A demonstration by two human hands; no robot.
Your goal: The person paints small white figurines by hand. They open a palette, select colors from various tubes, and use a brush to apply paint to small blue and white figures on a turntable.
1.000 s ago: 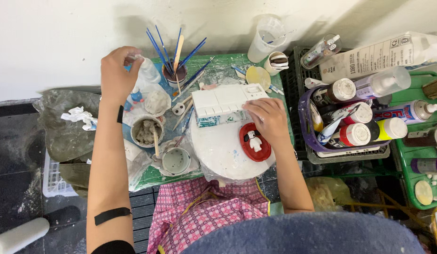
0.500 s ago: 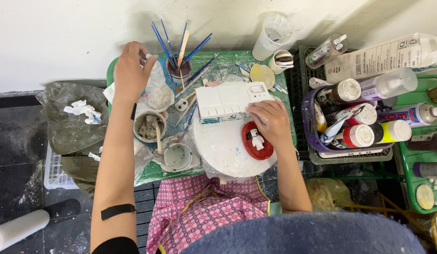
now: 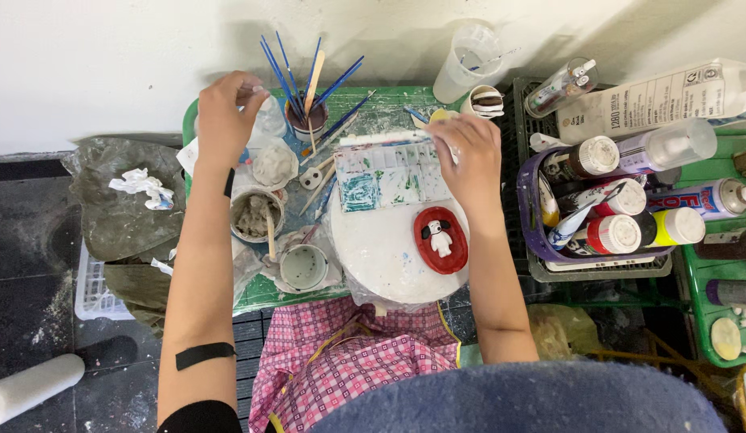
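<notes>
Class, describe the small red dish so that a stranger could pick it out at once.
Find the round white turntable on the green table. On its right side lies an oval red dish. It alone is red and carries a small white dog figure with black ears.

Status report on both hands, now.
Left hand gripping small item, unclear, beside brush cup. Right hand on paint palette edge, grip unclear. Red dish untouched on white round board.

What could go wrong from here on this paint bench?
1. The left hand reaches close to the cup of brushes; a nudge might tip it.
2. The right hand works over the paint palette, so the wrist could smear wet paint.
3. The red dish lies beneath the right forearm and might get knocked.
</notes>
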